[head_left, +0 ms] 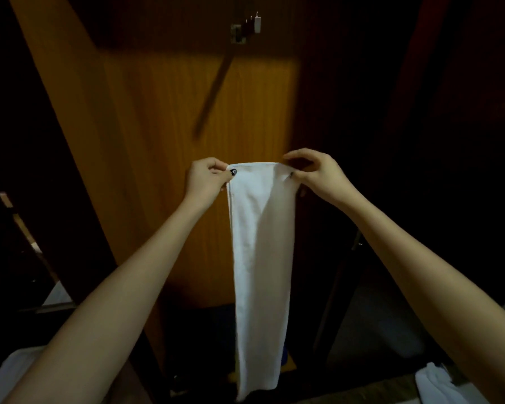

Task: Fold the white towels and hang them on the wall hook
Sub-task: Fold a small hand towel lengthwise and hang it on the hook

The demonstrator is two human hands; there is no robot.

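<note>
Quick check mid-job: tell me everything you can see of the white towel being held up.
The white towel looks like soft cloth, apparently folded lengthwise into a long narrow strip, with a hem line down its left edge. It hangs straight down in mid-air in front of the wooden panel. The left hand pinches its top left corner and the right hand its top right corner, so the top edge is level. Its lower end hangs free.
</note>
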